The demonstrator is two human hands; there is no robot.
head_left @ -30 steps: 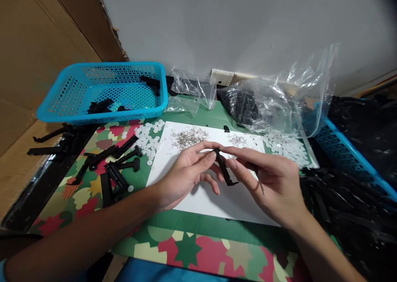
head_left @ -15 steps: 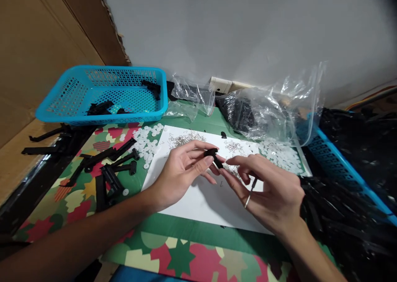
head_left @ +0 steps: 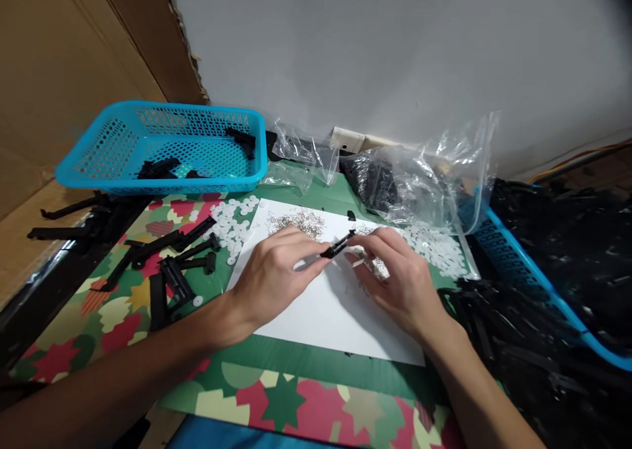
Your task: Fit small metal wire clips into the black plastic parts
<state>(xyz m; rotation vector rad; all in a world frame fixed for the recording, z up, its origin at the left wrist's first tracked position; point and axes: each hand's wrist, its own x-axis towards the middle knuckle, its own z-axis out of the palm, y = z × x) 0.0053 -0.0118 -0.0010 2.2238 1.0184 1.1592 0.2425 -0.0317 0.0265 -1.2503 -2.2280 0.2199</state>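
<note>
My left hand (head_left: 276,271) pinches a small black plastic part (head_left: 337,245) between thumb and fingers, just above the white paper sheet (head_left: 326,317). My right hand (head_left: 395,274) is turned palm down beside it, its fingertips curled at the part's far end and over a small heap of tiny metal springs (head_left: 380,264). Whether the right fingers hold anything is hidden. A second heap of springs (head_left: 296,222) lies on the sheet behind my left hand.
A blue basket (head_left: 162,149) with a few black parts stands at back left. Black arms (head_left: 172,264) and white washers (head_left: 232,222) lie left of the sheet. Clear bags (head_left: 419,179) sit behind, more washers (head_left: 434,245) at right, and a blue bin (head_left: 543,291) of black parts at far right.
My right hand has turned palm down and lowered onto the springs. The black part has swung from hanging upright to lying nearly level in my left fingers. The thin tool in my right hand is hidden now.
</note>
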